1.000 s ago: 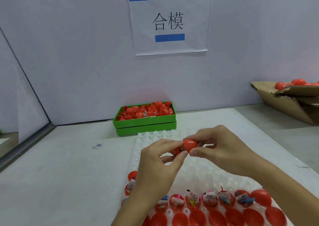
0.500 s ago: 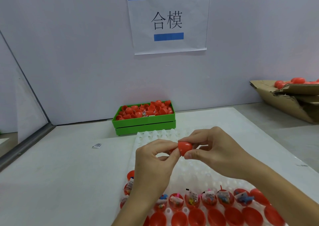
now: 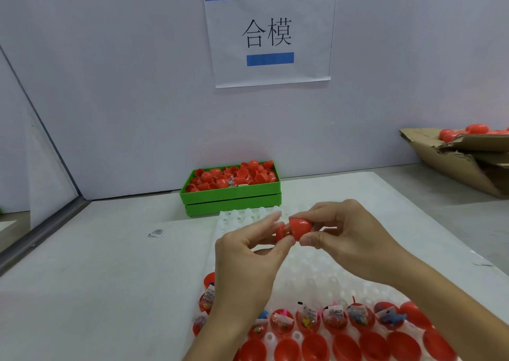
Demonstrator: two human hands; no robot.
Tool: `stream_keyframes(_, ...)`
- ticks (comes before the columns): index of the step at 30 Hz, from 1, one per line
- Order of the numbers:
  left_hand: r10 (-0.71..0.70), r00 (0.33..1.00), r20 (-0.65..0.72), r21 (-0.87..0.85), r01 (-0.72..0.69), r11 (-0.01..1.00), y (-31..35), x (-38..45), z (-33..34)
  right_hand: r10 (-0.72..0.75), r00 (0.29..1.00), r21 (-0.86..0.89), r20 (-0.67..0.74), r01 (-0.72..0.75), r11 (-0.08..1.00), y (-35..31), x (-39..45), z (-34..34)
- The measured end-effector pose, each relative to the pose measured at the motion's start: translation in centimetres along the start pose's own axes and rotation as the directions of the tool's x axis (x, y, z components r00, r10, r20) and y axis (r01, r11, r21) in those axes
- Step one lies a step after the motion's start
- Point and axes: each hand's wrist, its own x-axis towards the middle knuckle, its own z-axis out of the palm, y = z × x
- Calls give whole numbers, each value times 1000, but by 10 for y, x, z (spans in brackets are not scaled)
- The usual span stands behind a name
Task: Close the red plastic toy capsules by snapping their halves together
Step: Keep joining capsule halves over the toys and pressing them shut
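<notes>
- Since half a second ago, a gap has opened between the halves of the glossy red plastic egg-shaped capsule (image 3: 296, 229).
- Your left hand (image 3: 248, 261) pinches its 9 o'clock half.
- Your right hand (image 3: 349, 239) pinches the 3 o'clock half, above the bumpy white tray (image 3: 316, 272).

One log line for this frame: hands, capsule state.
left hand: pinches red plastic capsule | right hand: pinches cap half | halves: gap visible, not snapped

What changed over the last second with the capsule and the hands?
Both hands, left hand and right hand, kept pinching the red capsule above the white tray, shifting only slightly. Its halves still look not fully closed. The green box and filled halves stayed put.
</notes>
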Motion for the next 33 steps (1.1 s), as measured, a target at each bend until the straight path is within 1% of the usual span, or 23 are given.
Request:
stream_keyframes(2, -3, 1000, -3, -22, 3, 1000, 2, 1, -1, 0, 1000, -6, -3, 0, 1000, 0, 0, -1)
stream_keyframes(5, 12, 999, 45, -43, -10, 999, 5, 1, -1, -4, 1000, -5, -5, 4, 1000, -1, 0, -1)
stream_keyframes(7, 12, 999, 53, -33, -10, 999, 3, 2, 0, 5, 1000, -1, -4, -5, 1000, -1, 0, -2)
stream_keyframes(15, -5, 997, 74, -38, 8, 999, -1, 7, -4, -13, 998, 51, 63, 10, 999, -6, -2, -1)
stream_keyframes(18, -6, 996, 87, -48, 10, 999, -2, 7, -6, -16, 1000, 68, 27, 14, 998, -6, -3, 2)
stream_keyframes(20, -1, 995, 99, -65, 7, 998, -2, 7, -6, 11, 1000, 126, -23, -8, 992, -4, -3, 4)
stream_keyframes(22, 10, 994, 108, -93, 0, 996, -1, 7, -7, 22, 998, 147, -59, -13, 989, -3, -2, 4)
stream_keyframes(33, 35, 995, 93, -45, -31, 998, 1, 7, -6, -6, 997, 247, -83, 26, 969, -8, -2, 5)
